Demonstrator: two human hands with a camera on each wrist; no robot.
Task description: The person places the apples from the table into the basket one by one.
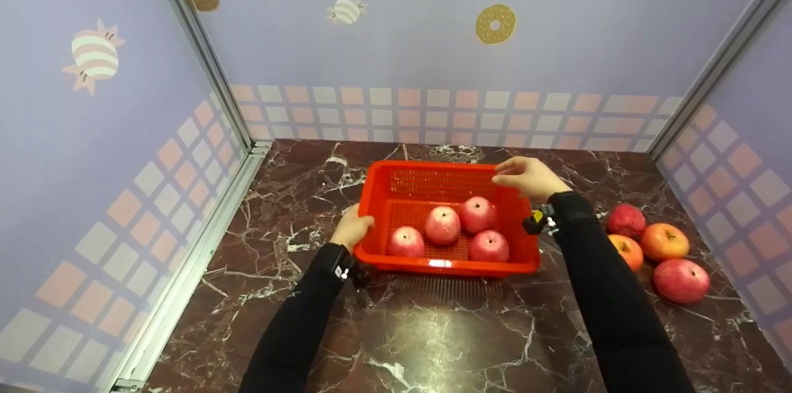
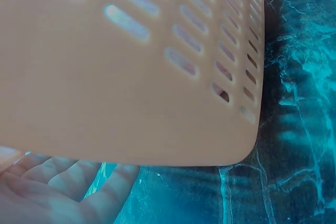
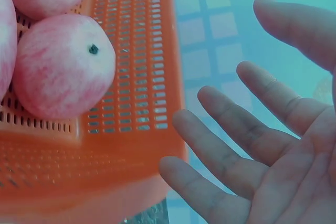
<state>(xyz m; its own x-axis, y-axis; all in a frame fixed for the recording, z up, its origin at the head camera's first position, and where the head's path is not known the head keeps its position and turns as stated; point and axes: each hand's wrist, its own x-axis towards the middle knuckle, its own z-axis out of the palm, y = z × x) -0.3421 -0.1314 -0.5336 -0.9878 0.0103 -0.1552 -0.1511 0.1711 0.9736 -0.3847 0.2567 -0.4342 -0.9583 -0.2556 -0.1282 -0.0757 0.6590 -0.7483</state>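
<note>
A red plastic basket (image 1: 448, 266) with slotted walls sits in the middle, with several pink-red apples (image 1: 443, 225) inside. My left hand (image 1: 352, 229) grips the basket's left side, its thumb over the rim. In the left wrist view, the fingers of that hand (image 2: 68, 190) reach along the edge of the basket wall (image 2: 105, 103); their tips are partly hidden. My right hand (image 1: 529, 178) hovers by the back right corner of the basket. Its fingers are spread and hold nothing in the right wrist view, close to the rim and near an apple (image 3: 65, 66).
To the right of the right forearm lie several loose fruits: a dark red one (image 1: 626, 220), an orange-yellow one (image 1: 664, 241), a pink-red apple (image 1: 681, 281) and a partly hidden orange one (image 1: 626, 252). Patterned panels (image 1: 433, 59) enclose the dark marble tabletop (image 1: 433, 343) at back and sides.
</note>
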